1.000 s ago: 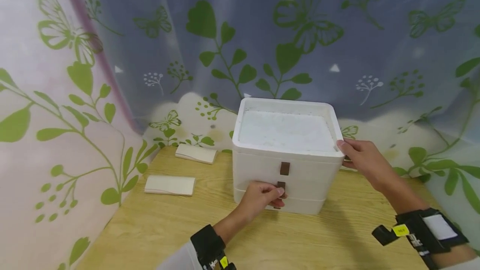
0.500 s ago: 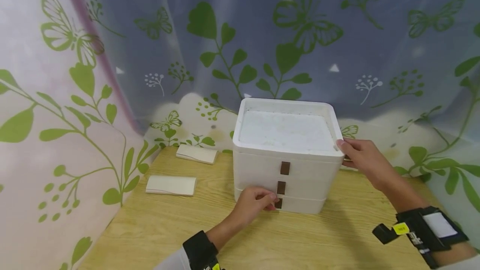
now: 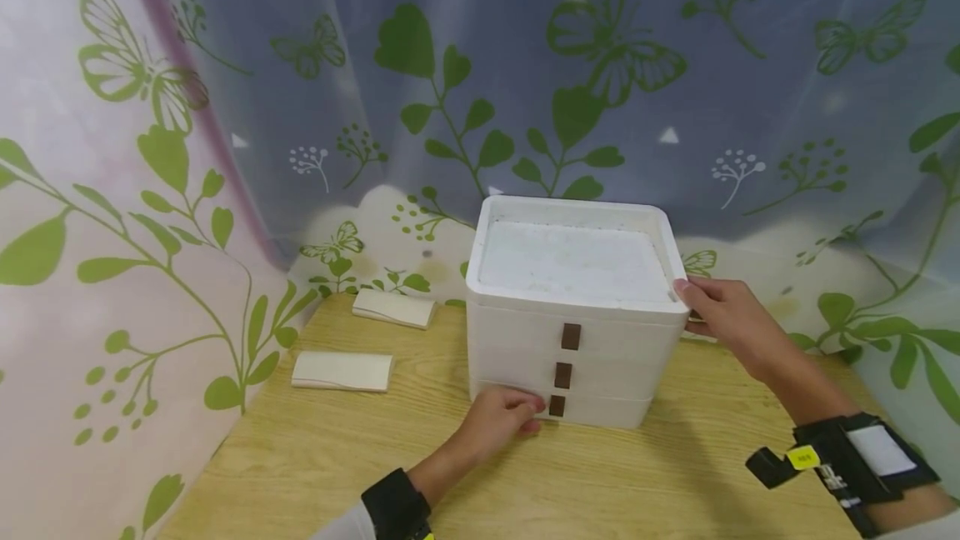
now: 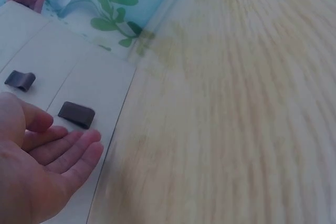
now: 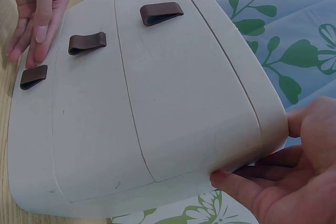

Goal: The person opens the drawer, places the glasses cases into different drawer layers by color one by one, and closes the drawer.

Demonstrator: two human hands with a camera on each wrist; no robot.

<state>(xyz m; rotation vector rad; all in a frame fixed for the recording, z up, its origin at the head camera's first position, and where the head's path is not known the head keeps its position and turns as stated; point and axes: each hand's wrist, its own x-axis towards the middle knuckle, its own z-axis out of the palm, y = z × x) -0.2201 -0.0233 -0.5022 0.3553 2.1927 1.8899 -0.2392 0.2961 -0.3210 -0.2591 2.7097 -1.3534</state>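
A white three-drawer desktop storage box (image 3: 517,344) stands on the table, its drawers flush with the front. Each drawer has a brown pull tab; the lowest pull tab (image 3: 557,406) is right beside the fingertips of my left hand (image 3: 495,423). In the left wrist view, that hand's fingers are loosely bent in front of the lowest drawer, with nothing between them. My right hand (image 3: 731,322) grips the box's upper right corner, thumb at the rim and fingers along the side. The right wrist view shows the middle pull tab (image 5: 87,43) and top pull tab (image 5: 160,13) untouched.
Two flat cream-coloured cases (image 3: 342,371) lie on the wooden table (image 3: 360,457) left of the box, one behind the other. A patterned curtain (image 3: 480,90) hangs close behind the box and along both sides.
My left hand has come off the middle pull tab and moved down and left to beside the lowest one, uncovering both tabs. My right hand and the box have stayed put.
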